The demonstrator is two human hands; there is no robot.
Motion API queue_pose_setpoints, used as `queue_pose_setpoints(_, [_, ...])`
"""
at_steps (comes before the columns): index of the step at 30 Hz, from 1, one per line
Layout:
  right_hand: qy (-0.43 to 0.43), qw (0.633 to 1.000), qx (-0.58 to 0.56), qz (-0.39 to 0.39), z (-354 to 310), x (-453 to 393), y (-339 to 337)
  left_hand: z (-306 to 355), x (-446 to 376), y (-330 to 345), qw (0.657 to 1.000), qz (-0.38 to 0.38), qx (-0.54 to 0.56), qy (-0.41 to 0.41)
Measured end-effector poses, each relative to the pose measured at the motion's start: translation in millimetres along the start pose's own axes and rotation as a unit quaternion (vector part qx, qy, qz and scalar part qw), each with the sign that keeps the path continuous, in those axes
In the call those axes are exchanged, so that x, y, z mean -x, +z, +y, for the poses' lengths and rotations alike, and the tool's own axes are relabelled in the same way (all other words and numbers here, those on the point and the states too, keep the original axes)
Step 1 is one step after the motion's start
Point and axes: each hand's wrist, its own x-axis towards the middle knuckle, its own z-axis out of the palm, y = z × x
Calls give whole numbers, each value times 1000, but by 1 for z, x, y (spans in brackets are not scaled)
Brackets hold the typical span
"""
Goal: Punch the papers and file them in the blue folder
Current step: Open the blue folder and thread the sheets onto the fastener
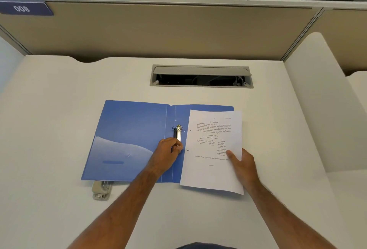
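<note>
head view looks down on a pale bench (59,109) with the blue folder (129,129) lying open and flat, its spine running near to far. the ring clip (178,133) sits just right of the spine, its long axis also near to far, one ring showing at its far end; the near end is hidden under the left hand (168,149).

the left hand has its fingers curled on the near part of the clip, seemingly working its lever. the right hand (241,164) pinches the papers (213,149) at their right edge, thumb on top, fingers beneath. the sheets lie on the folder's right leaf, overhanging its near and right edges, slightly turned. two punched holes show along their left edge, lined up near to far and roughly parallel to the clip, just right of it.

so the move to come likely turns on a short shift leftward: the holes must meet the rings, which lie left of the papers and beside the left hand. whether the rings are open cannot be told.

a punch (101,190) pokes out from under the folder's near left corner, well apart from both hands.
</note>
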Motion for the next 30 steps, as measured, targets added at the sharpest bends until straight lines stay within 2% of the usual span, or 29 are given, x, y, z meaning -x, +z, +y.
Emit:
queue_pose_setpoints(4, [4,1000,0,-3,-2,0,-1,0,1,-1,998,-3,51,-25])
queue_pose_setpoints(9, [12,1000,-23,0,-6,2,-3,-2,5,-6,998,-2,68,-10])
queue_pose_setpoints(14, [29,998,-59,-1,-9,5,-6,-16,15,-17,995,51,86,4])
queue_pose_setpoints(22, [-1,997,-81,-3,-43,3,-7,-12,16,-34,991,100,92,15])
queue_pose_setpoints(30, [-25,998,-44,-23,-69,-10,3,7,4,-38,990,67,125,20])
